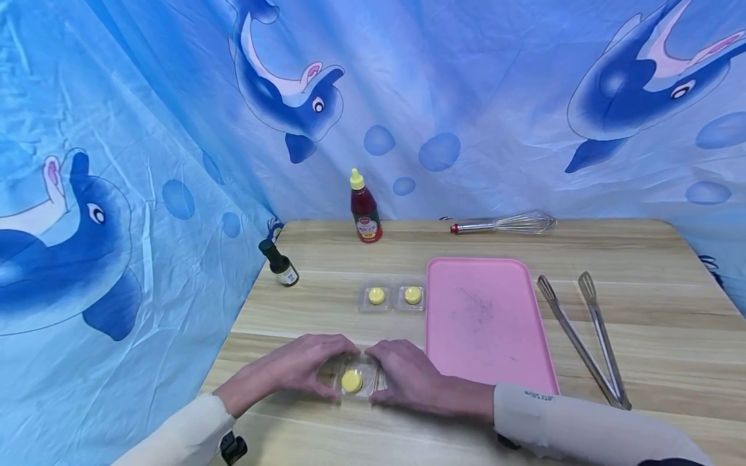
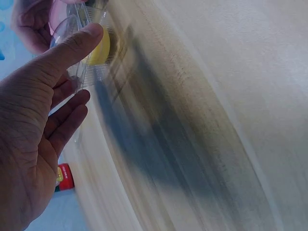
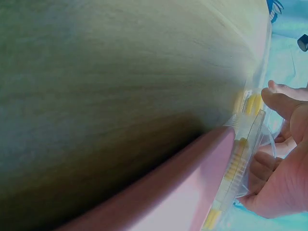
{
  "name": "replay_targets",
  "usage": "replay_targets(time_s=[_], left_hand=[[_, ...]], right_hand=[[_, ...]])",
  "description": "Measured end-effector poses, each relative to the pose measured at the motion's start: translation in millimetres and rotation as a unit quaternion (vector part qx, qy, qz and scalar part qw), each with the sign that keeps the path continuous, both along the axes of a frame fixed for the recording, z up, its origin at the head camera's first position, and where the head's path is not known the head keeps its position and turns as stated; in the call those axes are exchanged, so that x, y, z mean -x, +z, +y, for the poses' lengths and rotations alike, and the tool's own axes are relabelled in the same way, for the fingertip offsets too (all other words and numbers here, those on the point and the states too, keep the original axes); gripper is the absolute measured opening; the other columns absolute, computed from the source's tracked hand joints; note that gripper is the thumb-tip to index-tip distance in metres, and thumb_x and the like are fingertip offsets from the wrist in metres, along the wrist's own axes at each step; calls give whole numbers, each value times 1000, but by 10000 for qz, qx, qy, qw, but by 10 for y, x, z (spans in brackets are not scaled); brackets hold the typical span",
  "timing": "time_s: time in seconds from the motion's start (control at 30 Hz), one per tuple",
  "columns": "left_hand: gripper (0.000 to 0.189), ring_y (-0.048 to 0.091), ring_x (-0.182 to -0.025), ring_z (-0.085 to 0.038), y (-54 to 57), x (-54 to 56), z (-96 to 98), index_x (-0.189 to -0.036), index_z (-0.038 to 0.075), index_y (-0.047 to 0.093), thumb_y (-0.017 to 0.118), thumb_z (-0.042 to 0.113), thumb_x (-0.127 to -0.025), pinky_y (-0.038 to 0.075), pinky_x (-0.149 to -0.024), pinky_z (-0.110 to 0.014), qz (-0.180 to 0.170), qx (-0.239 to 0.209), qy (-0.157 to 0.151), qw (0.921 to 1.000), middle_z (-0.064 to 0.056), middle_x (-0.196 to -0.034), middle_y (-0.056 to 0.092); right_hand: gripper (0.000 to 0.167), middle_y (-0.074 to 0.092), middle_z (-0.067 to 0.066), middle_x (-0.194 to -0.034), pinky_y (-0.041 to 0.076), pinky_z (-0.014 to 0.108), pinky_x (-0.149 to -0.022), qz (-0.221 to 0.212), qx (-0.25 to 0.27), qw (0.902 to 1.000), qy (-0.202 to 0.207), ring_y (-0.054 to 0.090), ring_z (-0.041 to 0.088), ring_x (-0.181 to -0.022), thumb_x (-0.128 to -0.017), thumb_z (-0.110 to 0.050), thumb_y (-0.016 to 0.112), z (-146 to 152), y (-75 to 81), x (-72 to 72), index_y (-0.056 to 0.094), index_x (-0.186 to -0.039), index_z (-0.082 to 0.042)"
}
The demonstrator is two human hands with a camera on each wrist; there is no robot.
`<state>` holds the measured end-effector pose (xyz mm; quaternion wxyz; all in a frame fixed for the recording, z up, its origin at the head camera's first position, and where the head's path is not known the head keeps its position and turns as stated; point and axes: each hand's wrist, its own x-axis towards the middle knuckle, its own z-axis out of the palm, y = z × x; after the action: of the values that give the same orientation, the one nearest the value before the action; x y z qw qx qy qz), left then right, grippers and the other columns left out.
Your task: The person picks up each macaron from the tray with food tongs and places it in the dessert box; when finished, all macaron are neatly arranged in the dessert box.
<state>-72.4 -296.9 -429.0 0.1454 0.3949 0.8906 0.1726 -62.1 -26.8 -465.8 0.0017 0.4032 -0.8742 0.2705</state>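
In the head view, a small clear plastic box [image 1: 366,367] with a round yellow macaron-like piece [image 1: 351,381] inside is held between both hands near the table's front. My left hand [image 1: 315,364] grips its left side, thumb at the near edge and fingers at the far edge. From the right, my right hand [image 1: 408,375] holds the opposite side in the same way. The left wrist view shows the thumb [image 2: 79,43] against the clear plastic beside the yellow piece [image 2: 100,48]. Whether the lid is fully closed I cannot tell.
Two similar clear boxes with yellow pieces [image 1: 376,296] [image 1: 412,295] stand behind the hands. A pink tray [image 1: 484,323] lies to the right, then metal tongs [image 1: 588,336]. Farther back are a whisk [image 1: 513,223], a red sauce bottle [image 1: 365,210] and a dark small bottle [image 1: 280,264].
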Motion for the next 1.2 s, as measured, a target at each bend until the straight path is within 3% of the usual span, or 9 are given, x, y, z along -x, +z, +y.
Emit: replay_targets(time_s=[0.27,0.57,0.9,1.2], left_hand=[[80,65,-122,-12,-9,96,37,-144,14,61,96,41,-77,57,-105,-35,279,88,-96,9995,2,-138,68],[81,61,-129,-11,22,150,66,-147,17,60,95,41,-78,52,-111,-36,82,280,85,9995,6,-143,64],[83,62,-129,-11,70,137,55,-147,18,61,96,45,-76,54,-109,-40,14,164,338,9993,7,-144,65],[83,65,-123,-14,-13,98,22,-143,17,61,97,45,-73,57,-105,-41,324,-84,169,9993,4,-138,67]], right_hand=[[76,75,5,-118,56,41,-103,-54,-75,9998,-163,70,20,-105,-70,-33,100,15,2,71,68,-131,-1],[78,75,7,-119,56,43,-104,-158,6,9996,-222,70,21,-105,-69,-31,101,35,17,130,67,-132,0],[83,73,9,-126,56,45,-104,-325,84,9993,-190,69,23,-110,-70,-32,101,52,38,125,64,-136,1],[81,73,9,-126,57,44,-102,-381,74,9991,-177,69,23,-110,-70,-31,101,35,25,100,65,-135,1]])
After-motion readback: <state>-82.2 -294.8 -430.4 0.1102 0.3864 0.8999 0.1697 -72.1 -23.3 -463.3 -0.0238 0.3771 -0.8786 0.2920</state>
